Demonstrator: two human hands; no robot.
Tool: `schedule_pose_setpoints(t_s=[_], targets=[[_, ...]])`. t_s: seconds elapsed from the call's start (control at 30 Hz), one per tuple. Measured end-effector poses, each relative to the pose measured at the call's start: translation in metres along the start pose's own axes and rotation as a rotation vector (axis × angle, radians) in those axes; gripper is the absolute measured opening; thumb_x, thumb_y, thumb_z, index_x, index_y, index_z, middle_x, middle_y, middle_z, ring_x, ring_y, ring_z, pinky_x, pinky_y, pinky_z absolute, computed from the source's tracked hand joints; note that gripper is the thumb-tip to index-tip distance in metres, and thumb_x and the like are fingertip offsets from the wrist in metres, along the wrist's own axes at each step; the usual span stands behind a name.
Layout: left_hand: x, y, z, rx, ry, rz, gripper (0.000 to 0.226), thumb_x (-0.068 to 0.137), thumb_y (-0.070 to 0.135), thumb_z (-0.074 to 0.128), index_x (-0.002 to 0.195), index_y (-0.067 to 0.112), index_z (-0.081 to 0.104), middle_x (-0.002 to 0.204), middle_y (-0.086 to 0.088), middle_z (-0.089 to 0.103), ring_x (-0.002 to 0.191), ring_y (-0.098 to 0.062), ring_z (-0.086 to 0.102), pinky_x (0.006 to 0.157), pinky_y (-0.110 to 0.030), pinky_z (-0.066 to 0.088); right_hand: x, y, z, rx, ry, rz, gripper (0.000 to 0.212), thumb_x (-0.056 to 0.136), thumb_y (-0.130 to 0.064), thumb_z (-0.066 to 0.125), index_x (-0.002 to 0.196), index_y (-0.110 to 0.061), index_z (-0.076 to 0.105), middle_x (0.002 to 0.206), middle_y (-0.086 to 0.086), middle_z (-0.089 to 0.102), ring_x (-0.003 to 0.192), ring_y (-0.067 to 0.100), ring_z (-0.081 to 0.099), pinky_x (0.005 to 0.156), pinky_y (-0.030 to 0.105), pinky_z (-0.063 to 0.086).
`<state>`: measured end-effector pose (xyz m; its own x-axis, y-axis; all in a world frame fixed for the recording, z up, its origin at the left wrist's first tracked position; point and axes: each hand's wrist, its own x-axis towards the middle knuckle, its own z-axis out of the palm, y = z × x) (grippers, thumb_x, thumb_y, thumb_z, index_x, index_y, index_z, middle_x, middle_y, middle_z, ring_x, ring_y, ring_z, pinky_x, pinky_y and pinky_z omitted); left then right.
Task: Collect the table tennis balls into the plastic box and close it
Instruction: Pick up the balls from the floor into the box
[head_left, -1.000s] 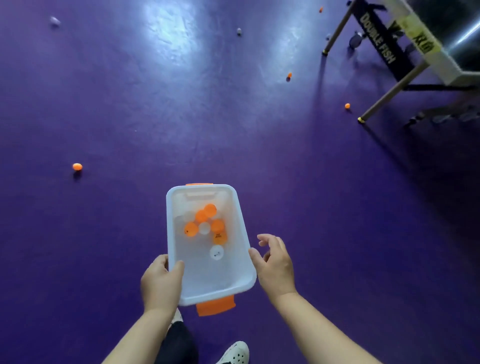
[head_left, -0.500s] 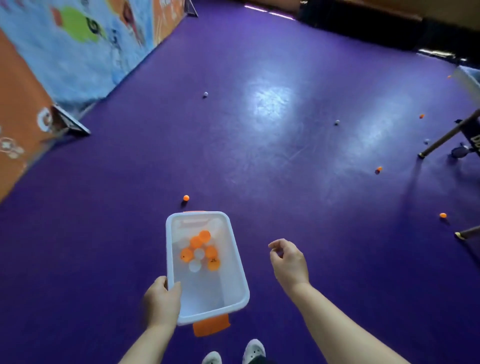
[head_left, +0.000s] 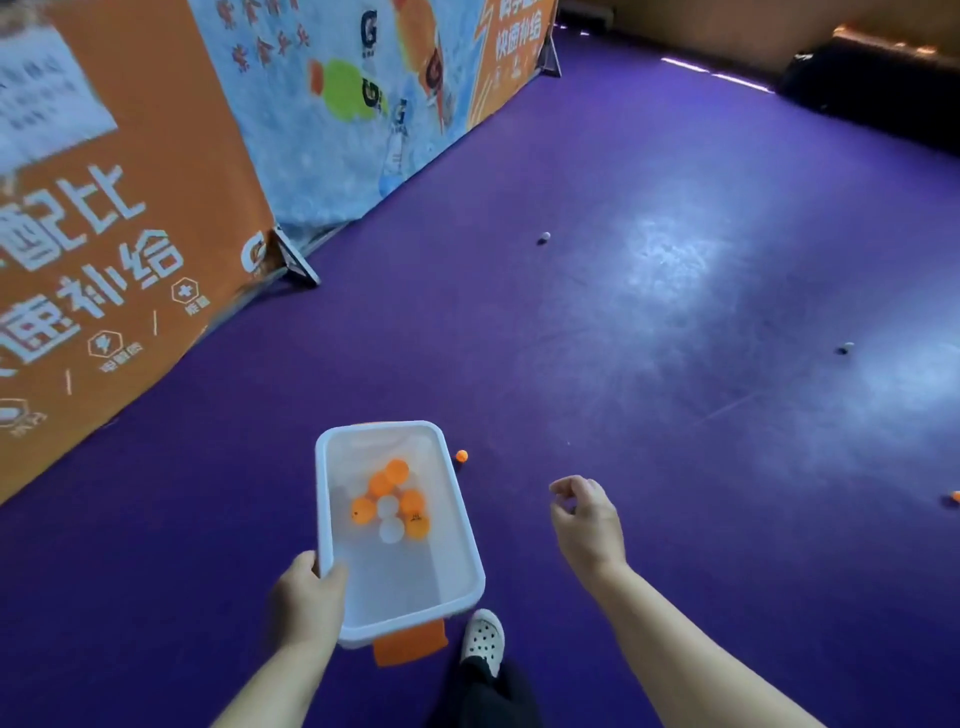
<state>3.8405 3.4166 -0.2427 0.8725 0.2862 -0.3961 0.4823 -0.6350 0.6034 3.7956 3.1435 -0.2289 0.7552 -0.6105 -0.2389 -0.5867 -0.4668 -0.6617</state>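
Observation:
My left hand (head_left: 306, 603) grips the near left rim of a clear plastic box (head_left: 457, 525) with orange latches, carried without a lid above the purple floor. Several orange and white balls (head_left: 390, 506) lie in its far half. My right hand (head_left: 584, 519) hangs free to the right of the box with loosely curled fingers and holds nothing. An orange ball (head_left: 461, 456) lies on the floor just past the box's right rim. Farther off lie a white ball (head_left: 544, 237), another white ball (head_left: 848, 346) and an orange ball (head_left: 955, 496) at the right edge.
Orange and blue advertising barriers (head_left: 156, 208) on metal feet (head_left: 298, 262) line the left side. A dark low object (head_left: 878, 88) stands at the far right wall. My white shoe (head_left: 483, 636) shows below the box.
The view has swung left and up, bringing the barriers into sight and losing the table legs. The box stays in my left hand. The nearby orange ball now lies beside the box's right rim.

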Motion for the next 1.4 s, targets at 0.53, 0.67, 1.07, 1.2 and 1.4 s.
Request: schedule_pose_setpoints(t_s=[0.53, 0.67, 1.07, 1.2, 1.4], targets=[[0.257, 0.123, 0.039, -0.024, 0.074, -0.161, 0.016, 0.083, 0.013, 0.059, 0.072, 0.001, 0.055, 0.068, -0.016, 0.060, 0.062, -0.033, 0.054, 0.053, -0.032, 0.039, 0.262, -0.094, 0.107, -0.163, -0.173, 0.140, 0.018, 0.089, -0.013, 0.048, 0.101, -0.019, 0.060, 0.096, -0.009, 0.053, 0.081, 0.013, 0.053, 0.063, 0.026, 0.042], [0.343, 0.139, 0.056, 0.050, 0.007, -0.122, 0.014, 0.084, 0.014, 0.059, 0.074, 0.004, 0.056, 0.074, -0.016, 0.060, 0.065, -0.034, 0.054, 0.055, -0.033, 0.041, 0.314, -0.095, 0.162, -0.161, -0.163, 0.255, 0.018, 0.088, -0.013, 0.051, 0.102, -0.018, 0.060, 0.098, -0.008, 0.055, 0.084, 0.012, 0.053, 0.066, 0.026, 0.043], [0.565, 0.140, 0.219, 0.092, -0.044, -0.019, 0.016, 0.087, 0.018, 0.057, 0.073, 0.013, 0.054, 0.068, -0.008, 0.056, 0.059, -0.026, 0.048, 0.049, -0.028, 0.033, 0.491, 0.010, 0.373, -0.227, -0.321, 0.419, 0.022, 0.089, -0.013, 0.045, 0.106, -0.020, 0.057, 0.100, -0.009, 0.054, 0.088, 0.013, 0.053, 0.068, 0.028, 0.046], [0.636, 0.108, 0.303, 0.066, -0.026, 0.036, 0.008, 0.087, 0.016, 0.058, 0.080, 0.010, 0.058, 0.075, -0.010, 0.061, 0.066, -0.029, 0.052, 0.052, -0.030, 0.037, 0.539, 0.085, 0.456, -0.292, -0.376, 0.445, 0.023, 0.088, -0.014, 0.044, 0.108, -0.020, 0.054, 0.109, -0.005, 0.058, 0.087, 0.016, 0.054, 0.067, 0.029, 0.045], [0.712, 0.056, 0.400, 0.034, 0.003, 0.095, 0.006, 0.084, 0.015, 0.060, 0.079, 0.012, 0.057, 0.077, -0.010, 0.062, 0.072, -0.032, 0.054, 0.064, -0.036, 0.042, 0.577, 0.181, 0.558, -0.498, -0.523, 0.390, 0.049, 0.087, -0.025, 0.055, 0.130, -0.018, 0.032, 0.123, 0.006, 0.036, 0.083, 0.026, 0.053, 0.059, 0.032, 0.040]])
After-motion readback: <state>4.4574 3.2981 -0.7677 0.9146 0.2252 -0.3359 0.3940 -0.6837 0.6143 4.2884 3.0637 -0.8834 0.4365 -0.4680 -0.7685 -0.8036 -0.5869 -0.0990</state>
